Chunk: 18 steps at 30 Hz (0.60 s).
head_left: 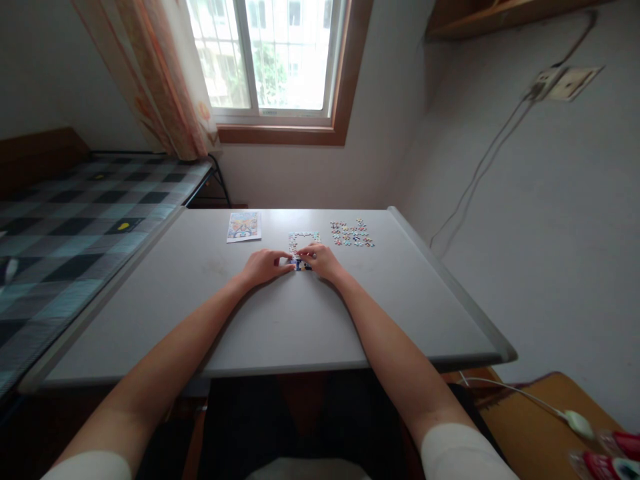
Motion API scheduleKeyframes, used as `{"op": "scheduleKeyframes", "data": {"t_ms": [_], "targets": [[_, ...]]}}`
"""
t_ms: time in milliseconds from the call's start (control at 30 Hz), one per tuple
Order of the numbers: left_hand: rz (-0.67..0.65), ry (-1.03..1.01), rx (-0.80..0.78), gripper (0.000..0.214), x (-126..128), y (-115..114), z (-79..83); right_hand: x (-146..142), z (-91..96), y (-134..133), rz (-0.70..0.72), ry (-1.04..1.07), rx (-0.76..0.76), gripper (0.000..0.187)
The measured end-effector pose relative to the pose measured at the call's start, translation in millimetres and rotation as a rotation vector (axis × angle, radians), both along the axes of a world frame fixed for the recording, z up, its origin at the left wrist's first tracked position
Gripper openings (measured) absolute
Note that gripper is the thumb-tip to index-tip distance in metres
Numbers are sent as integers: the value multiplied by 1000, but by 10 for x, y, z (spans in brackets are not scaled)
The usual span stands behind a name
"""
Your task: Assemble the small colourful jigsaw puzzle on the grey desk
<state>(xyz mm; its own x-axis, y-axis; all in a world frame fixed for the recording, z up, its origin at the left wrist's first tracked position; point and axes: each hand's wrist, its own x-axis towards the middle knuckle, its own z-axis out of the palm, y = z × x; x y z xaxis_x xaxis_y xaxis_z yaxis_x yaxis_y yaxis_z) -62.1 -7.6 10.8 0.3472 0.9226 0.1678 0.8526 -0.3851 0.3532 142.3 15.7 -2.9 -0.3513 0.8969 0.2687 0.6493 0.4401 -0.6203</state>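
Both my hands rest on the grey table (280, 320) at the near edge of a small jigsaw frame (304, 238). My left hand (265, 265) has its fingers curled and its fingertips pinch toward a cluster of joined puzzle pieces (301, 265). From the other side, my right hand (323, 259) presses on the same cluster with bent fingers. The pieces between the fingertips are mostly hidden. A heap of loose puzzle pieces (351, 234) lies to the right of the frame. A printed reference picture (244, 226) lies to the left.
A bed with a checked blanket (75, 220) stands along the table's left side. A window (273, 57) with a curtain (165, 73) is behind the table. On the wall at right hangs a socket with a cable (560, 83). A wooden surface with a white cable (540, 413) sits at lower right.
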Motion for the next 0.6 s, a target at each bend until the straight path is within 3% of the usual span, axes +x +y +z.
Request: {"op": "scheduleKeyframes", "data": {"t_ms": [300, 600], "targets": [[1, 2, -4, 47, -5, -4, 2, -38, 27, -41, -12, -25, -4, 23], [1, 8, 1, 49, 1, 11, -19, 26, 120, -44, -24, 108, -62, 21]]}}
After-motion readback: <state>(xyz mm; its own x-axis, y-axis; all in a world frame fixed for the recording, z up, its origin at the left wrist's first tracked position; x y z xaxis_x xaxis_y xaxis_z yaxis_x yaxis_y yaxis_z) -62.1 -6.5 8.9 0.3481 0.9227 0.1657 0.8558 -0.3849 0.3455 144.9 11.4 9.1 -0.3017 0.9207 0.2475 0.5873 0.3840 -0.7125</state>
